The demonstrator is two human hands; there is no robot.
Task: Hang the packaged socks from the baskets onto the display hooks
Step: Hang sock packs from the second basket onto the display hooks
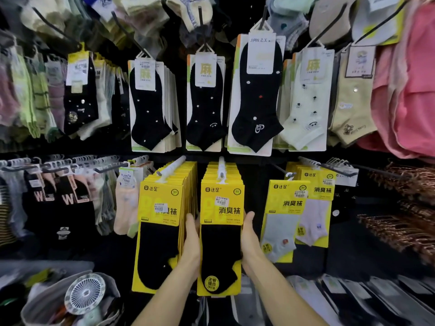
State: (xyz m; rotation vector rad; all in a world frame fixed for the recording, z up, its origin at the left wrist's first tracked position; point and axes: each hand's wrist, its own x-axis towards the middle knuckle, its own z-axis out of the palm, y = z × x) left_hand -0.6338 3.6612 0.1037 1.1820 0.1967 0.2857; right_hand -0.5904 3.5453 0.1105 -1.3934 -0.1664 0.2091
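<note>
A thick stack of yellow-carded black sock packs (pixel 221 231) hangs on a white display hook (pixel 221 168) at the centre of the lower row. My left hand (pixel 191 245) presses flat against the stack's left side, and my right hand (pixel 250 241) presses against its right side, thumb up along the card edge. The fingers behind the stack are hidden. A second stack of the same yellow packs (pixel 160 222) hangs on the neighbouring hook (pixel 170 167) to the left.
Grey and white sock packs on yellow cards (pixel 282 217) hang at the right. Black dotted socks (pixel 256 95) fill the row above. A grey basket (pixel 42 300) holding a small white fan (pixel 84 294) sits at bottom left. Flat packs (pixel 353 300) lie bottom right.
</note>
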